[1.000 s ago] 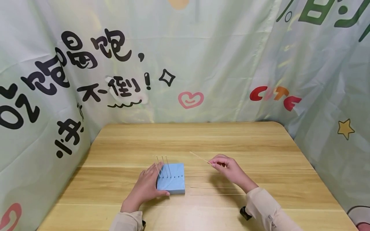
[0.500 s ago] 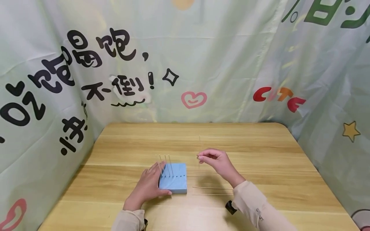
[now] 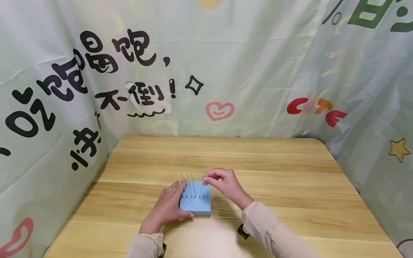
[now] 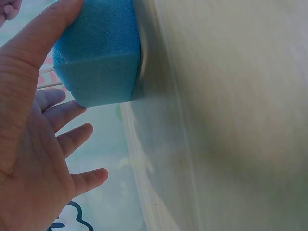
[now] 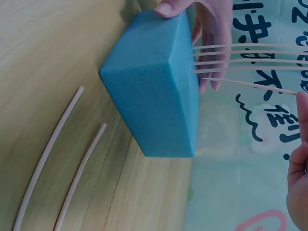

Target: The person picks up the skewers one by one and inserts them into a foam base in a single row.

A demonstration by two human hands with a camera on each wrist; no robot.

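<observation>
A blue foam block (image 3: 195, 207) with a row of small holes rests on the table. My left hand (image 3: 167, 206) holds its left side, thumb at the front and fingers behind. In the left wrist view, the thumb (image 4: 36, 36) presses one face of the block, and some other fingers are spread apart from it. Several thin wooden sticks (image 5: 260, 52) stand in the block's left holes. Above the block, my right hand (image 3: 224, 183) pinches another thin stick (image 5: 250, 84) near its upper end. That stick's lower tip is close to the holes beside the standing ones; contact cannot be told.
Two loose sticks (image 5: 48, 154) lie side by side on the table to the right of the block, partly beneath the right forearm in the head view. The wooden table (image 3: 155, 154) meets printed cloth curtains (image 3: 258, 71) at its back and sides.
My right hand has moved left to above the block, turning its stick from slanting sideways to pointing down. My left hand has stayed on the block; the head view has shifted slightly.
</observation>
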